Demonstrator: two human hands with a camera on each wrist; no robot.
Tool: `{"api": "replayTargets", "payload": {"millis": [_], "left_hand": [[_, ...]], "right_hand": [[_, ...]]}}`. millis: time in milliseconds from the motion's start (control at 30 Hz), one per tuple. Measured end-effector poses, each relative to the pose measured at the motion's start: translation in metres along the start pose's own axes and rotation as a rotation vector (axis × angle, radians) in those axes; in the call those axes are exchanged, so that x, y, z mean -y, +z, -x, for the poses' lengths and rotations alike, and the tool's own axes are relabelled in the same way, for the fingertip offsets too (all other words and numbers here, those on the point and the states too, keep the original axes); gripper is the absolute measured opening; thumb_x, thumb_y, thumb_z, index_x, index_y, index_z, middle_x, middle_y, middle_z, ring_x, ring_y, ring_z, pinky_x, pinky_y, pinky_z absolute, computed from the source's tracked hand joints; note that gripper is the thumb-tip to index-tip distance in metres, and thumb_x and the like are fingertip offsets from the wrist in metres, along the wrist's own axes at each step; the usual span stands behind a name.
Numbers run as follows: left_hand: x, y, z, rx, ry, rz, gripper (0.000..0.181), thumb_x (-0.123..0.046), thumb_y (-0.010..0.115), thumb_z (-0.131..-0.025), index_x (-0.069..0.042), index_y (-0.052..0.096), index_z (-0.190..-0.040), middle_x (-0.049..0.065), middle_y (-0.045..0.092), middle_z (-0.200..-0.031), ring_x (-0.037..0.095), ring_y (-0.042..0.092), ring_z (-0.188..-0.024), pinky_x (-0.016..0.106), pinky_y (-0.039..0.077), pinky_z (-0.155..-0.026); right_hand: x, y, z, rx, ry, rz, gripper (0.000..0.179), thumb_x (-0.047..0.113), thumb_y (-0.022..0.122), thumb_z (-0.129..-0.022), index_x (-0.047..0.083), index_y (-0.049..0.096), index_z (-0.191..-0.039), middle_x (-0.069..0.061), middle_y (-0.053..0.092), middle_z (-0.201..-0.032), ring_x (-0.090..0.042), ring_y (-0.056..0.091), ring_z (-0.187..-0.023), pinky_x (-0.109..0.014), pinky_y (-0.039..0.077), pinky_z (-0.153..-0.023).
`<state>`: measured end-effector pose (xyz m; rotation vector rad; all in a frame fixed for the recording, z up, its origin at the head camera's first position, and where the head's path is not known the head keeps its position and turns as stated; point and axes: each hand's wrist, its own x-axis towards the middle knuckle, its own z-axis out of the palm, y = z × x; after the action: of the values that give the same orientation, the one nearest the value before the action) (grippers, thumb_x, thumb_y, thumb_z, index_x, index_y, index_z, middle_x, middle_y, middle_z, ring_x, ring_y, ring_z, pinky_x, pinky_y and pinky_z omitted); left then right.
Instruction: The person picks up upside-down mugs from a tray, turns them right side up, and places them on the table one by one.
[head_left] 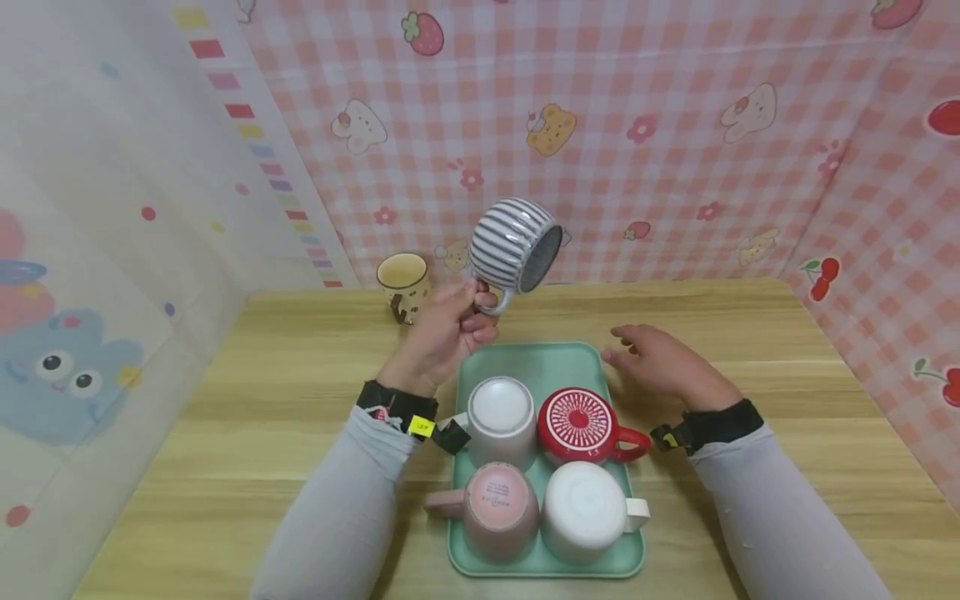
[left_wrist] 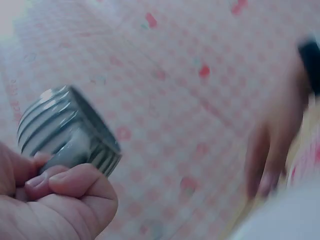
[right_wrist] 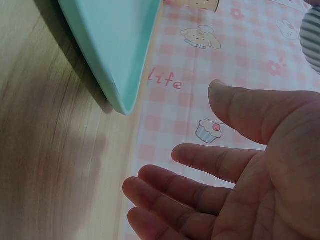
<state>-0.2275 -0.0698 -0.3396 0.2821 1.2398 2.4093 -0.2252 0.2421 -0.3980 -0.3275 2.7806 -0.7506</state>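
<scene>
The striped mug (head_left: 508,242) is tilted in the air near the far end of the green tray (head_left: 534,360); the left hand (head_left: 444,332) grips its handle (head_left: 507,301), while the right hand (head_left: 666,363) is loosely spread, holding nothing. It looks ceramic: probably stiff, somewhat heavy, slippery where glazed, and breakable, so the handle seems the safest hold.

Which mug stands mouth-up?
The yellow mug, back left on the table. The striped mug is tilted in the left grip; the four mugs on the tray sit base-up.
</scene>
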Motion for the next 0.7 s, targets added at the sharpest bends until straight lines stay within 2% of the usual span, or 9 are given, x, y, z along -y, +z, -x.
{"api": "replayTargets", "payload": {"millis": [133, 200, 333, 533, 700], "left_hand": [[0.004, 0.007, -0.006, 0.079, -0.069, 0.259, 0.032, -0.026, 0.025, -0.115, -0.014, 0.045, -0.092, -0.008, 0.046, -0.076, 0.002, 0.023, -0.061, 0.016, 0.026, -0.060], [0.006, 0.009, -0.008, 0.113, -0.107, 0.360, 0.035, -0.029, 0.024, -0.115, -0.014, 0.043, -0.090, -0.008, 0.045, -0.074, 0.003, 0.018, -0.063, 0.016, 0.024, -0.061], [0.012, 0.012, -0.009, 0.118, -0.177, 0.529, 0.039, -0.030, 0.023, -0.115, -0.012, 0.042, -0.087, -0.006, 0.041, -0.071, 0.004, 0.014, -0.066, 0.016, 0.020, -0.062], [0.020, 0.012, -0.009, 0.040, -0.218, 0.686, 0.037, -0.029, 0.024, -0.115, -0.009, 0.043, -0.089, -0.004, 0.038, -0.071, 0.004, 0.016, -0.064, 0.016, 0.020, -0.062], [0.023, 0.013, -0.008, 0.048, -0.248, 0.719, 0.036, -0.031, 0.024, -0.114, -0.010, 0.043, -0.093, -0.003, 0.038, -0.072, 0.003, 0.017, -0.064, 0.016, 0.020, -0.062]], "right_hand": [[-0.002, 0.001, -0.001, -0.003, 0.001, 0.001, 0.060, 0.034, 0.053, -0.108, -0.005, 0.044, -0.152, -0.034, 0.053, -0.147, -0.052, 0.054, -0.133, -0.066, 0.047, -0.106], [-0.003, 0.001, -0.002, -0.004, 0.001, 0.002, 0.060, 0.035, 0.053, -0.108, -0.004, 0.044, -0.153, -0.034, 0.052, -0.147, -0.052, 0.054, -0.133, -0.066, 0.047, -0.106], [-0.003, 0.001, -0.003, -0.007, 0.004, 0.002, 0.060, 0.035, 0.054, -0.108, -0.004, 0.044, -0.153, -0.033, 0.053, -0.147, -0.052, 0.054, -0.133, -0.066, 0.047, -0.107], [0.006, -0.004, 0.002, -0.009, -0.016, 0.005, 0.062, 0.037, 0.056, -0.107, -0.003, 0.045, -0.152, -0.032, 0.053, -0.148, -0.050, 0.055, -0.133, -0.065, 0.049, -0.105], [0.031, -0.018, 0.020, -0.036, -0.107, -0.069, 0.059, 0.035, 0.059, -0.106, -0.001, 0.048, -0.151, -0.026, 0.056, -0.147, -0.044, 0.058, -0.130, -0.062, 0.050, -0.106]]}}
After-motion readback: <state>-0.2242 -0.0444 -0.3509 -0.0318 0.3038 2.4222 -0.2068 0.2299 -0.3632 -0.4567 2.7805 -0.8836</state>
